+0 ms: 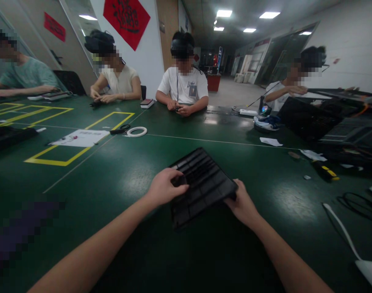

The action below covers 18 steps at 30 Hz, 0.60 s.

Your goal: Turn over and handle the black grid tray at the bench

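Note:
A black, flat rectangular panel (208,175) with a grid of lines or shallow compartments is held tilted over the green table (119,228). My right hand (242,203) grips its right corner, with the fingers partly hidden behind the edge. My left hand (166,185) is over the panel's left side, with thumb and forefinger curled towards each other. Something dark shows between those fingertips, but I cannot make out whether it is a separate piece or part of the panel.
Ahead lie a white tape roll (137,131), black scissors (120,129) and a white sheet (80,138) by yellow tape outlines. At right are a yellow-and-black tool (325,171), a white cable (341,230) and black equipment (314,118). Several people sit around the table.

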{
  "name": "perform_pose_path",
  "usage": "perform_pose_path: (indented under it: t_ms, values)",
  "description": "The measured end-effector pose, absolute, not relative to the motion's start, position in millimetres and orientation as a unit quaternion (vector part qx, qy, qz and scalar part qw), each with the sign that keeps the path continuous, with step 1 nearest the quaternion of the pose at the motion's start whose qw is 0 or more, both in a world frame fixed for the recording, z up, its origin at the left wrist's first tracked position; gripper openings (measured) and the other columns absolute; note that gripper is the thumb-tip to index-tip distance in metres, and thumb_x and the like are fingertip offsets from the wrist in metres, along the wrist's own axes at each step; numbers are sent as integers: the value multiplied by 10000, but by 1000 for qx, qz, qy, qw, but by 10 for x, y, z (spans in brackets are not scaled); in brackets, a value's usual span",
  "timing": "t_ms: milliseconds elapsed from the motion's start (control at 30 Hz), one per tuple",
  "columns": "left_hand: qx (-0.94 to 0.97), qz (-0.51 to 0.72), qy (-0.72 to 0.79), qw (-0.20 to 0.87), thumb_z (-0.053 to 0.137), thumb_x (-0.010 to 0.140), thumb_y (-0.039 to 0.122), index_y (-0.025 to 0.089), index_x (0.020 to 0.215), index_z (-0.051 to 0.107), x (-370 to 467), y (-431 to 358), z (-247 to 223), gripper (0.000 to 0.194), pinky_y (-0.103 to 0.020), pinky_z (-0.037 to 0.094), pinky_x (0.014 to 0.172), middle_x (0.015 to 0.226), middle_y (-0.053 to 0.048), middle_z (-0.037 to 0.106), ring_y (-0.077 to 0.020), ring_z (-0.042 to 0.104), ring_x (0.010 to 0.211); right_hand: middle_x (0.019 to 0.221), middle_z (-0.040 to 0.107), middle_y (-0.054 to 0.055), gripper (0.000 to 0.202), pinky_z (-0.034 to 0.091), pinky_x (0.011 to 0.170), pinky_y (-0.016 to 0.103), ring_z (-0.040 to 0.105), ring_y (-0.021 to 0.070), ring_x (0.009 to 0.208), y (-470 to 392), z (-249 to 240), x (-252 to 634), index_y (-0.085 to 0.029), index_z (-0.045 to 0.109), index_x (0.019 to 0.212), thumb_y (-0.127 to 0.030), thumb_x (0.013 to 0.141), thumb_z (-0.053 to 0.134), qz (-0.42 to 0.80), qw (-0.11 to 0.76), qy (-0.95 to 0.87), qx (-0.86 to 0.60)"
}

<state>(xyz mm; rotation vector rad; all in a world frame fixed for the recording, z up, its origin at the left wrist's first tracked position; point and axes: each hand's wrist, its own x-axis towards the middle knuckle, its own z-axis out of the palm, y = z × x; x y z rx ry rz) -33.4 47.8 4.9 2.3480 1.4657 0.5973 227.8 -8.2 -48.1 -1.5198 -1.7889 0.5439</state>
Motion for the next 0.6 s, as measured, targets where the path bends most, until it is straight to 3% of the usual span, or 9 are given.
perform_pose_path:
  t_ms: [133, 233, 367, 433, 500, 600]
  values:
    - [709, 130, 692, 38, 501, 714, 532, 158, 860, 633, -793, 798, 140, 423, -296, 417, 628, 866, -99, 633, -248, 576, 812, 1128, 515, 141, 564, 356, 927, 534, 405, 311, 1097, 41, -486, 2564, -143, 390, 1268, -322, 745, 506, 115, 311, -596, -731]
    - [659, 59, 750, -2, 453, 724, 582, 126, 760, 627, -1087, 902, 202, 489, -300, 408, 600, 822, -116, 626, -276, 568, 803, 1159, 511, 158, 617, 270, 964, 603, 377, 356, 1139, 80, -523, 2652, -113, 377, 1276, -369, 730, 510, 80, 261, -580, -767]
    - [655, 17, 755, -4, 414, 761, 558, 83, 749, 611, -1279, 916, 249, 515, -311, 408, 601, 786, -126, 612, -278, 562, 776, 1350, 324, 183, 725, 118, 963, 693, 179, 436, 1264, 72, -544, 2640, -110, 337, 1300, -466, 695, 520, 19, 227, -572, -788]
    - [666, 4, 746, 0, 393, 778, 537, 80, 733, 610, -1283, 924, 239, 507, -311, 410, 606, 796, -142, 614, -279, 567, 782, 1346, 317, 204, 742, 139, 961, 689, 187, 444, 1259, 68, -559, 2634, -81, 349, 1289, -483, 690, 521, 24, 225, -573, -788]
    - [664, -1, 748, 3, 389, 774, 547, 94, 707, 610, -1214, 927, 200, 508, -311, 415, 614, 819, -158, 619, -282, 573, 795, 1273, 408, 202, 661, 217, 954, 659, 279, 422, 1218, 70, -578, 2620, -74, 411, 1243, -449, 709, 514, 60, 238, -588, -771]
    - [680, 36, 732, 22, 420, 750, 573, 123, 732, 619, -953, 859, 99, 492, -310, 425, 636, 859, -152, 628, -272, 578, 818, 1189, 495, 147, 500, 306, 948, 597, 352, 359, 1179, 60, -592, 2517, -130, 479, 1185, -350, 737, 508, 147, 274, -613, -726]
